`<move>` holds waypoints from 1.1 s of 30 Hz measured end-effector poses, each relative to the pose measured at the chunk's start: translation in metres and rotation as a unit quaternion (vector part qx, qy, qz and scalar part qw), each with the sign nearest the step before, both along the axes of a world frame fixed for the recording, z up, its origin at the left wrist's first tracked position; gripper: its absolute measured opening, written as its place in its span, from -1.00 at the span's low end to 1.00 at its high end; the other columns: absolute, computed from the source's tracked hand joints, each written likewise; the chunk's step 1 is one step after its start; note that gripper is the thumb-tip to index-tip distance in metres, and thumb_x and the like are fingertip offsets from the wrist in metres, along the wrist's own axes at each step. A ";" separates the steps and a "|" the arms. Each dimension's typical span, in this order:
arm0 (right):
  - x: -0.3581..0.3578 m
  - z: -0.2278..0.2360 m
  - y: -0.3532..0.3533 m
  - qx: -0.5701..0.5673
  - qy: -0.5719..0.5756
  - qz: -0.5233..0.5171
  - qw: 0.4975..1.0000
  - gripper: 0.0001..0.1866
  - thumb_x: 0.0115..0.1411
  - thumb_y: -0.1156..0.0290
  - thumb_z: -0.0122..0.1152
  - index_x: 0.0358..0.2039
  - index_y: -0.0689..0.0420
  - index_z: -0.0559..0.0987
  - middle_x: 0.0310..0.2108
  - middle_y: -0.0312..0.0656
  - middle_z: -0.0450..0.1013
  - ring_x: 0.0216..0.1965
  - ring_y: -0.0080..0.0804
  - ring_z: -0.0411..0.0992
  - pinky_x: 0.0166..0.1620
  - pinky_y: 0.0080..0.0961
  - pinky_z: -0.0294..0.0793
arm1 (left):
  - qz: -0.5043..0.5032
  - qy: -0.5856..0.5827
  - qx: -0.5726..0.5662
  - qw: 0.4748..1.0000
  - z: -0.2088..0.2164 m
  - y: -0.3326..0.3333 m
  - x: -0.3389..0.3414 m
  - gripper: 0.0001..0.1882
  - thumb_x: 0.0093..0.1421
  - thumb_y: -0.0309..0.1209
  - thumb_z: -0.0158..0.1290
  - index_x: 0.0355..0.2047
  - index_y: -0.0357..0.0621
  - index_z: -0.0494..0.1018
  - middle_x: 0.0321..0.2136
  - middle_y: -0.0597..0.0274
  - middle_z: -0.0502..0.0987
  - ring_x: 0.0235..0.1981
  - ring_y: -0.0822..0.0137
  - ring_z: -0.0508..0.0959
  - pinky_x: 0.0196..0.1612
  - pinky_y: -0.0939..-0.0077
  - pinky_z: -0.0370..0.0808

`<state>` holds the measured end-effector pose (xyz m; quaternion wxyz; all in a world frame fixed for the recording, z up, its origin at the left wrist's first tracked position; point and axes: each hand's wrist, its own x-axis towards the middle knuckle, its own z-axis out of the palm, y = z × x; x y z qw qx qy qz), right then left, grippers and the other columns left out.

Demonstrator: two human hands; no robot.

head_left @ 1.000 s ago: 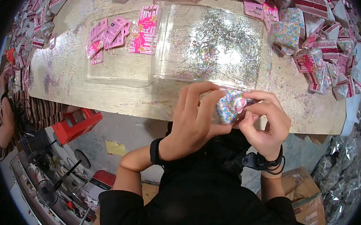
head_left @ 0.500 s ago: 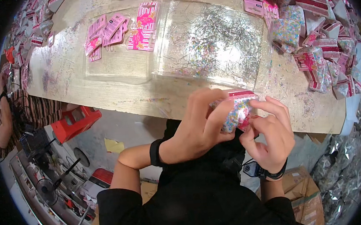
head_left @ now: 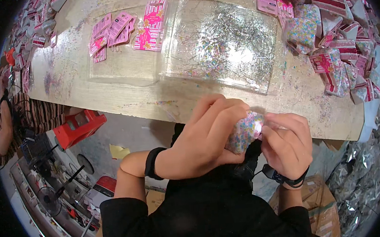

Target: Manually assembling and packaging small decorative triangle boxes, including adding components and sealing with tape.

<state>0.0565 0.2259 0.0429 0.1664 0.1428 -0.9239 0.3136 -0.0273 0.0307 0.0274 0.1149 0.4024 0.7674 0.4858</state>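
Note:
My left hand (head_left: 204,137) wraps around a decorative cake slice (head_left: 244,132) coated in pastel sprinkles, held just off the near edge of the table. Against the slice's right end, my right hand (head_left: 289,144) has its thumb and fingers pinched together. A small pink bit shows by those fingertips, but what they grip is hidden. Beyond my hands lies a clear shallow tray (head_left: 187,72) with many loose silver pins (head_left: 237,31) and scattered sprinkles. To its left, another clear tray (head_left: 121,77) holds pink-and-white printed cards (head_left: 120,28).
Many sprinkled cake slices (head_left: 334,66) pile up along the right side, and more (head_left: 38,30) at far left. A red plastic stool (head_left: 82,128) and a person in a striped top (head_left: 40,113) are at left. Below right are a cardboard box (head_left: 321,206) and clear plastic bags (head_left: 357,177).
The cake slice has turned, so its red layered side no longer shows and the sprinkled face does. My right fingers have closed in on its right end. My left hand has shifted slightly left.

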 end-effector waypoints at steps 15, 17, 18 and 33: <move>-0.007 0.005 0.017 -0.277 -0.181 0.013 0.944 -0.68 -0.18 0.49 0.51 -0.35 0.15 0.63 -0.32 -0.18 0.52 -0.24 -0.25 0.48 -0.13 -0.42 0.46 | -0.093 0.158 0.013 0.983 0.001 -0.009 -0.005 -0.44 -0.03 -0.37 0.31 -0.05 -0.11 0.30 0.01 0.02 0.50 -0.07 0.07 0.44 -0.02 0.28 0.42; -0.004 0.000 0.013 -0.261 -0.177 0.024 0.949 -0.59 -0.19 0.52 0.51 -0.25 0.16 0.61 -0.15 -0.12 0.45 -0.11 -0.22 0.45 -0.08 -0.40 0.44 | -0.093 0.161 0.013 0.982 0.001 -0.010 -0.006 -0.49 -0.03 -0.39 0.30 -0.09 -0.12 0.33 0.01 0.02 0.50 -0.07 0.08 0.44 -0.02 0.30 0.43; -0.003 -0.002 0.013 -0.268 -0.182 0.034 0.945 -0.59 -0.19 0.53 0.50 -0.25 0.16 0.61 -0.15 -0.11 0.45 -0.10 -0.21 0.45 -0.07 -0.40 0.44 | -0.105 0.184 0.005 0.977 -0.002 -0.013 -0.006 -0.52 -0.03 -0.41 0.29 -0.11 -0.12 0.35 0.00 0.02 0.51 -0.07 0.09 0.44 -0.03 0.30 0.43; -0.007 0.018 0.022 -0.070 -0.044 0.036 0.996 -0.52 -0.07 0.39 0.41 -0.07 0.10 0.57 -0.12 0.03 0.49 -0.10 0.00 0.49 -0.01 -0.22 0.47 | -0.029 0.005 0.136 0.990 0.018 -0.014 -0.011 -0.07 -0.13 -0.10 0.43 0.19 -0.15 0.23 0.19 -0.03 0.35 0.10 0.03 0.39 0.17 0.20 0.26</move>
